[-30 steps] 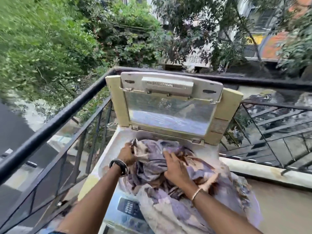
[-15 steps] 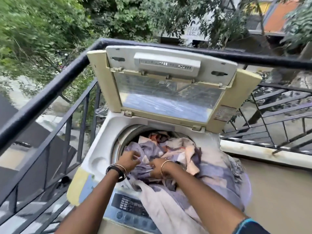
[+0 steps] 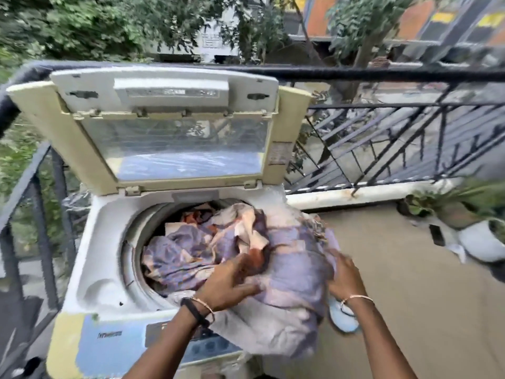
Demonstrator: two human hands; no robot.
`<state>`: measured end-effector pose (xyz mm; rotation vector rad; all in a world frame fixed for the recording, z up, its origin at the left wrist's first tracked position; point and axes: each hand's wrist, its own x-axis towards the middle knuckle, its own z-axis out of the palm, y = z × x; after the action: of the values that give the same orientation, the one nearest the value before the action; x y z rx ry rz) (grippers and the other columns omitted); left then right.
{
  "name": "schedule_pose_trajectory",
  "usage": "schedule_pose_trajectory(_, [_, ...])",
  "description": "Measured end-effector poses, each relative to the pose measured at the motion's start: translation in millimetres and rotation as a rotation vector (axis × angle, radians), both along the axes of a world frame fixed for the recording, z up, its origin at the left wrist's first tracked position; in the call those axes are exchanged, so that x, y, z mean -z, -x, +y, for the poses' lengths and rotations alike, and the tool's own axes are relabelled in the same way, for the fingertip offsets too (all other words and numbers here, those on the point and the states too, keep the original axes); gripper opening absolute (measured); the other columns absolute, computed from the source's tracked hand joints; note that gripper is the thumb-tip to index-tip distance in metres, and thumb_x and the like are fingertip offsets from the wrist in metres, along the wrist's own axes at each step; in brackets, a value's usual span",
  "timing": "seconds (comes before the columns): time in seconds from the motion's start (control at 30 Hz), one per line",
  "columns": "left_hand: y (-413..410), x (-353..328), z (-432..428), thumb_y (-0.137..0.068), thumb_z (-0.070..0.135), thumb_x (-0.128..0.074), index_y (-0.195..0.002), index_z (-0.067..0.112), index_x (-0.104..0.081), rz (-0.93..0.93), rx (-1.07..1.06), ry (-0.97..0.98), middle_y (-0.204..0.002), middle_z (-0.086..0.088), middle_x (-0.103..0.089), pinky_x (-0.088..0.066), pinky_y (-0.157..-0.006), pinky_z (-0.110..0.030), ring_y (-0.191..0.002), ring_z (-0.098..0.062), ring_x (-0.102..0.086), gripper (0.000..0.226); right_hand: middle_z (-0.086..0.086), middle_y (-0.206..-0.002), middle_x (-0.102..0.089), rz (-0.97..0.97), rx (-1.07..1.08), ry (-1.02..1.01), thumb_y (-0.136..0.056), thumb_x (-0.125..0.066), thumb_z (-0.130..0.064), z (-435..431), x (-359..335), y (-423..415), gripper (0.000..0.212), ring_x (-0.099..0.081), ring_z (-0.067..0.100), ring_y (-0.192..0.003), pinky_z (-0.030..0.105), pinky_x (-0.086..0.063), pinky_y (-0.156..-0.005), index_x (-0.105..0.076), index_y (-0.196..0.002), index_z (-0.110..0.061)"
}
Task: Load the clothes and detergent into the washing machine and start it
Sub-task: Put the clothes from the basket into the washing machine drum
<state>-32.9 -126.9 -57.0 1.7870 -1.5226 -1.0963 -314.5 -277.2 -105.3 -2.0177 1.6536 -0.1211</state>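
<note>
A top-loading washing machine (image 3: 103,269) stands with its lid (image 3: 175,149) raised upright. A purple and peach patterned cloth (image 3: 289,269) fills the drum and spills over the machine's front right corner, covering part of the control panel (image 3: 207,347). My left hand (image 3: 226,281) is on the cloth at the drum's front rim, fingers curled into a fold. My right hand (image 3: 345,276) presses against the hanging right side of the cloth; it is blurred. More orange and white clothes (image 3: 196,214) lie deeper in the drum. No detergent is in view.
A black metal railing (image 3: 382,73) runs behind and to the left of the machine. Potted plants (image 3: 461,214) sit on the balcony floor at the right. A pale blue object (image 3: 343,318) lies below my right wrist. Trees and buildings are beyond.
My right hand has moved from the middle of the cloth to its hanging right side. My left hand shifted right along the drum's front rim. The view has come closer and tilted down.
</note>
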Motion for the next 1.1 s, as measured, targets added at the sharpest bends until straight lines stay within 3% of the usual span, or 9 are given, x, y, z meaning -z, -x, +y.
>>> schedule_pose_trajectory(0.07, [18, 4, -1, -0.062, 0.072, -0.069, -0.143, 0.022, -0.033, -0.012, 0.126, 0.009, -0.135, 0.008, -0.048, -0.045, -0.099, -0.025, -0.119, -0.007, -0.052, 0.102, 0.020, -0.149, -0.035, 0.124, -0.156, -0.249, -0.065, -0.054, -0.031, 26, 39, 23, 0.099, -0.032, 0.026, -0.141, 0.036, -0.032, -0.112, -0.003, -0.149, -0.044])
schedule_pose_trajectory(0.17, [36, 19, -2, -0.052, 0.077, -0.070, -0.150, 0.033, -0.008, -0.175, 0.253, 0.041, -0.138, 0.010, -0.043, -0.044, -0.099, -0.027, -0.120, -0.007, -0.050, 0.124, 0.013, -0.158, -0.021, 0.062, -0.093, -0.364, -0.081, -0.066, -0.016, 52, 60, 15, 0.091, -0.020, 0.023, -0.147, 0.032, -0.020, -0.117, -0.011, -0.154, -0.017])
schedule_pose_trajectory(0.3, [42, 33, -4, -0.069, 0.053, -0.066, -0.131, 0.041, -0.041, -0.391, 0.235, 0.144, -0.114, 0.010, -0.060, -0.049, -0.085, -0.034, -0.108, -0.017, -0.059, 0.067, 0.009, -0.122, -0.065, -0.015, 0.164, -0.157, -0.085, -0.059, -0.023, 46, 51, 5, 0.042, -0.060, 0.022, -0.111, 0.042, -0.046, -0.100, -0.061, -0.126, -0.014])
schedule_pose_trajectory(0.4, [42, 30, -5, -0.077, 0.044, -0.061, -0.103, 0.034, -0.057, -0.423, 0.178, 0.212, -0.099, 0.009, -0.065, -0.048, -0.075, -0.035, -0.098, -0.018, -0.063, 0.028, 0.012, -0.107, -0.073, -0.050, 0.188, -0.044, -0.077, -0.048, -0.015, 47, 39, 6, 0.049, -0.068, 0.033, -0.100, 0.040, -0.054, -0.079, -0.059, -0.123, -0.027])
schedule_pose_trajectory(0.6, [-2, 11, -3, -0.082, 0.027, -0.055, -0.095, 0.027, -0.054, -0.174, -0.105, 0.370, -0.091, 0.006, -0.064, -0.042, -0.069, -0.033, -0.083, -0.020, -0.060, 0.014, 0.014, -0.085, -0.070, -0.245, 0.345, 0.304, -0.076, -0.048, -0.019, 43, -45, -20, 0.021, -0.063, 0.041, -0.082, 0.031, -0.038, -0.060, -0.058, -0.095, -0.019])
schedule_pose_trajectory(0.83, [-81, -31, -5, -0.083, 0.032, -0.054, -0.100, 0.030, -0.051, 0.003, -0.555, 0.471, -0.098, -0.001, -0.060, -0.052, -0.074, -0.052, -0.084, -0.023, -0.061, 0.018, 0.007, -0.082, -0.070, -0.558, 0.112, 0.540, -0.075, -0.053, -0.005, 58, -139, -157, 0.021, -0.062, 0.032, -0.079, 0.037, -0.039, -0.062, -0.063, -0.090, -0.016])
schedule_pose_trajectory(0.97, [-98, -61, 9, -0.073, 0.032, -0.064, -0.145, 0.023, -0.024, 0.047, -0.300, 0.536, -0.146, -0.008, -0.036, -0.040, -0.109, -0.042, -0.134, -0.024, -0.043, 0.083, 0.004, -0.081, -0.068, -0.703, -0.106, 0.484, -0.072, -0.043, -0.016, 89, -158, -225, 0.026, -0.061, 0.027, -0.075, 0.036, -0.043, -0.063, -0.062, -0.090, -0.018])
schedule_pose_trajectory(1.03, [-96, -73, 13, -0.072, 0.031, -0.066, -0.145, 0.036, -0.024, 0.045, -0.154, 0.587, -0.152, -0.006, -0.031, -0.031, -0.116, -0.032, -0.141, -0.016, -0.036, 0.084, 0.005, -0.081, -0.067, -0.725, -0.247, 0.401, -0.073, -0.045, -0.014, 105, -161, -247, 0.023, -0.060, 0.025, -0.074, 0.033, -0.043, -0.064, -0.060, -0.091, -0.016])
schedule_pose_trajectory(1.1, [-98, -72, 15, -0.071, 0.031, -0.062, -0.128, 0.043, -0.046, 0.081, -0.179, 0.592, -0.139, 0.019, -0.047, -0.036, -0.109, -0.022, -0.128, 0.002, -0.046, 0.061, 0.008, -0.086, -0.067, -0.667, -0.380, 0.283, -0.073, -0.049, -0.009, 110, -155, -261, 0.024, -0.062, 0.028, -0.080, 0.035, -0.047, -0.068, -0.059, -0.095, -0.014])
